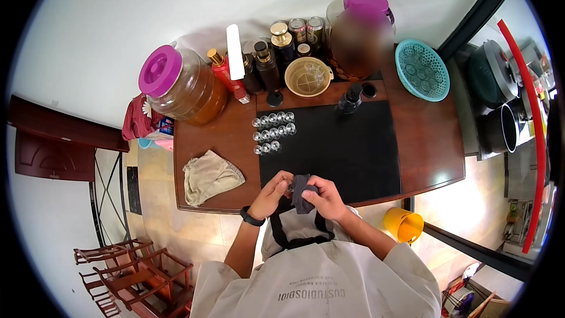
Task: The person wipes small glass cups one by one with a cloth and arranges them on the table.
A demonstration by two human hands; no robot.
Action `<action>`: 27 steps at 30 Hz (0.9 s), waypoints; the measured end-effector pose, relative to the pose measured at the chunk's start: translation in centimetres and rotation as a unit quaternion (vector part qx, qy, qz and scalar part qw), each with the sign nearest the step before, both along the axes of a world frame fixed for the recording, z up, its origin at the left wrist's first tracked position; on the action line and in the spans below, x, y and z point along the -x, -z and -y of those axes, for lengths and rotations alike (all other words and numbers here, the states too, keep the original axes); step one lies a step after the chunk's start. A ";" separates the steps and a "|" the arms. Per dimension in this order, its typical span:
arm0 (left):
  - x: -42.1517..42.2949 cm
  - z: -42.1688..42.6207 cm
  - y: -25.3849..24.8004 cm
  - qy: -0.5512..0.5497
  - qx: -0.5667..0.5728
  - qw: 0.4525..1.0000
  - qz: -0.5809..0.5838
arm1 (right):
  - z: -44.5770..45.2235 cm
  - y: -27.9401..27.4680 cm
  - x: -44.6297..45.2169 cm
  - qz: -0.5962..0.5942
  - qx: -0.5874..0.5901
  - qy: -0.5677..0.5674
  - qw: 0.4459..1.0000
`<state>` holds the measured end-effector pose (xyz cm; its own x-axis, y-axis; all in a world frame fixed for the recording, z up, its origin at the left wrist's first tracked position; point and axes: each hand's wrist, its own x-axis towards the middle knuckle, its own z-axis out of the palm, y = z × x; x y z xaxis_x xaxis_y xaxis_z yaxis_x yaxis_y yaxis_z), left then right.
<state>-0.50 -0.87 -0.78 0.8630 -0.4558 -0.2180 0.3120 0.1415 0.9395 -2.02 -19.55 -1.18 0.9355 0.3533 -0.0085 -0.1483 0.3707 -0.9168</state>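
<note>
1. Your pale shirt lies nearest, with both forearms reaching past it, so the work sits close to your body at the desk edge
2. Your left hand is nearly closed, thumb against curled fingers, at the left side of the dark cloth. Something shiny shows by those fingertips, too small to name
3. Your right hand is closed on the cloth's other side, thumb pressed on top, likely so the folds stay bunched between both hands
4. Beyond them, small glasses stand in three rows on the black mat: five, five, then three nearest you. The spacing probably makes each easy to pick out, and the flat mat should steady them
5. More glassware sits in the teal basket and beige basket, whose rims likely stop it rolling away
6. Crumpled beige cloth rests left of the mat, well apart from the glasses, perhaps to avoid knocking them
</note>
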 end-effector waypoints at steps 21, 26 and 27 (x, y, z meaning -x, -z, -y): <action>-10.4 0.1 10.6 -0.093 -0.534 0.731 0.415 | 7.2 16.3 0.3 -0.041 0.507 0.253 0.823; -11.0 0.3 12.5 -0.063 -0.586 0.694 0.413 | 7.0 15.8 0.1 -0.053 0.508 0.259 0.820; -11.0 0.4 12.6 -0.060 -0.600 0.688 0.405 | 7.1 15.8 0.1 -0.057 0.509 0.253 0.821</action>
